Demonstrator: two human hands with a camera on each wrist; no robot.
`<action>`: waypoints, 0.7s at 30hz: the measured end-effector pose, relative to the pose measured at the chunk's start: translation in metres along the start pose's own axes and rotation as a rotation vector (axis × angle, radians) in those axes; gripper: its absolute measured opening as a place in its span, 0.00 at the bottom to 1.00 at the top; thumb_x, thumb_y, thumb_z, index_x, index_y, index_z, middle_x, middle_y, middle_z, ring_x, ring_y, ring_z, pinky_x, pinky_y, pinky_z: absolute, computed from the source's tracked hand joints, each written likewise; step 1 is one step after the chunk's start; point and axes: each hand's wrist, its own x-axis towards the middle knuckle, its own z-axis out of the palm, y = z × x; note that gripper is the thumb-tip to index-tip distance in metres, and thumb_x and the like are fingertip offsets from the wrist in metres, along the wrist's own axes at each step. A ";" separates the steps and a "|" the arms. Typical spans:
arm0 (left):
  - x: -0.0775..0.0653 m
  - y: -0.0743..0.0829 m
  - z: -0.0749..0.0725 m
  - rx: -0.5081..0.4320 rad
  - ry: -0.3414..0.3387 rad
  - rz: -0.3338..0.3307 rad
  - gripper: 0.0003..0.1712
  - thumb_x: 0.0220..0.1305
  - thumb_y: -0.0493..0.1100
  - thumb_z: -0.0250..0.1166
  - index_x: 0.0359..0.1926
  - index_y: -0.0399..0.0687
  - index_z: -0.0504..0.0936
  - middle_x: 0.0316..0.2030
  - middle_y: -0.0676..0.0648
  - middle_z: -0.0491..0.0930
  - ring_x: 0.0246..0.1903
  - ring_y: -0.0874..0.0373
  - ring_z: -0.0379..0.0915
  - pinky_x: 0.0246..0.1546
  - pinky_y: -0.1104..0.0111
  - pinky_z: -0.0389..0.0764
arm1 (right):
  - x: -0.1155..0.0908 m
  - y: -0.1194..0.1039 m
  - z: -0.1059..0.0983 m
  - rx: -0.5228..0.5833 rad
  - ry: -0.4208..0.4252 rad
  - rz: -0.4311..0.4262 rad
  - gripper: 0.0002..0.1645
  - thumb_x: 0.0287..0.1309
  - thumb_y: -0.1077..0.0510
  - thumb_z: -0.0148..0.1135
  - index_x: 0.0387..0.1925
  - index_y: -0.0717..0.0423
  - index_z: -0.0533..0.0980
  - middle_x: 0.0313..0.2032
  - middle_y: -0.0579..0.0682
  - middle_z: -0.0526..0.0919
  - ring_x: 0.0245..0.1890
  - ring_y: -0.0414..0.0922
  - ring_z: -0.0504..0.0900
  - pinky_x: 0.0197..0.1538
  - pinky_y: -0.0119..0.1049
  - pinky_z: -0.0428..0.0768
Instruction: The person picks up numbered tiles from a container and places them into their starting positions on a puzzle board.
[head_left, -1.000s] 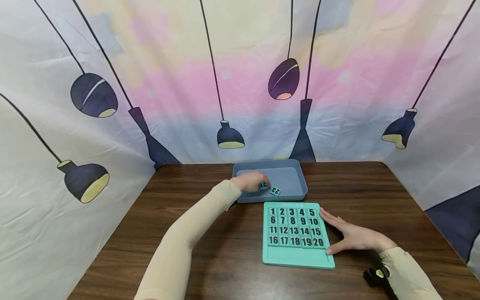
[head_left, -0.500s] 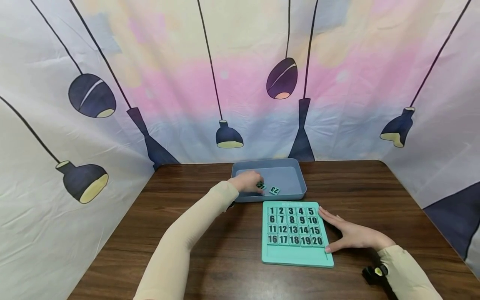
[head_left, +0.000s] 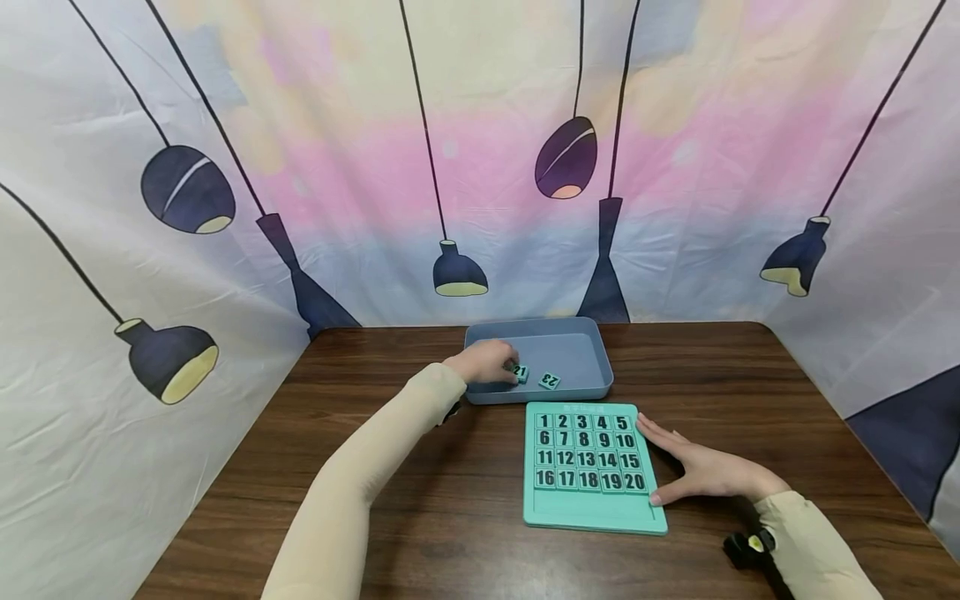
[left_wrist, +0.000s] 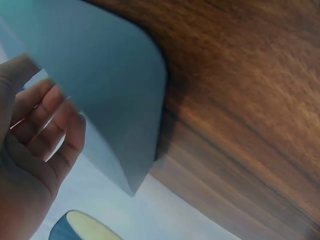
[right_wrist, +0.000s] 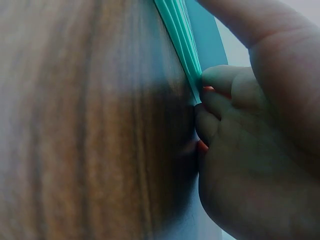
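In the head view my left hand point(head_left: 486, 362) reaches into the blue-grey tray point(head_left: 577, 333). Its thumb and fingers pinch a small green number tile marked 21 point(head_left: 521, 373). Beside it lies a 23 tile point(head_left: 550, 381), turned upside down to me. The tray wall point(left_wrist: 115, 75) hides the fingertips and tile in the left wrist view. A mint-green number board point(head_left: 585, 510) sits in front of the tray, with tiles 1 to 20 in rows and a bare strip below. My right hand point(head_left: 716, 472) rests at the board's right edge, thumb and fingers spread against it.
The dark wood table point(head_left: 442, 533) carries the tray near its back edge. Behind hangs a cloth backdrop point(head_left: 360, 167) printed with lamps. A black wrist device point(head_left: 750, 546) shows at the right sleeve.
My left hand has shifted slightly left within the tray. The 21 tile has turned from upside down to upright and moved a little left. The right hand and board stay put.
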 end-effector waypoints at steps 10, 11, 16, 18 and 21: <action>-0.034 0.031 -0.018 0.001 0.085 0.039 0.21 0.67 0.54 0.69 0.55 0.48 0.84 0.50 0.47 0.81 0.47 0.55 0.79 0.47 0.63 0.80 | 0.000 0.003 0.000 -0.017 0.001 0.004 0.68 0.57 0.44 0.74 0.81 0.56 0.38 0.78 0.66 0.32 0.72 0.76 0.30 0.64 0.78 0.40; -0.039 0.035 -0.018 0.002 0.093 0.051 0.21 0.67 0.54 0.69 0.54 0.48 0.84 0.50 0.48 0.81 0.47 0.55 0.79 0.47 0.63 0.80 | 0.000 0.003 0.000 -0.011 0.007 0.008 0.68 0.56 0.44 0.75 0.81 0.56 0.39 0.78 0.65 0.32 0.73 0.75 0.30 0.65 0.78 0.39; -0.068 0.054 -0.015 -0.001 0.123 0.098 0.20 0.67 0.54 0.69 0.52 0.47 0.85 0.48 0.47 0.83 0.45 0.56 0.80 0.45 0.65 0.81 | 0.002 0.003 0.001 -0.007 0.004 0.012 0.68 0.55 0.45 0.76 0.81 0.57 0.40 0.78 0.66 0.33 0.73 0.75 0.31 0.65 0.78 0.40; -0.079 0.062 -0.014 0.000 0.136 0.120 0.20 0.66 0.55 0.69 0.49 0.46 0.86 0.45 0.46 0.83 0.42 0.56 0.80 0.42 0.65 0.81 | 0.003 0.003 0.000 -0.004 0.000 0.014 0.68 0.55 0.46 0.76 0.81 0.57 0.40 0.78 0.66 0.33 0.73 0.75 0.32 0.65 0.77 0.44; -0.093 0.075 -0.010 0.014 0.145 0.145 0.20 0.66 0.56 0.70 0.48 0.45 0.86 0.43 0.46 0.84 0.40 0.57 0.80 0.40 0.66 0.81 | 0.004 0.004 -0.001 -0.003 -0.002 0.017 0.69 0.54 0.46 0.77 0.80 0.57 0.40 0.78 0.66 0.33 0.74 0.74 0.34 0.65 0.76 0.50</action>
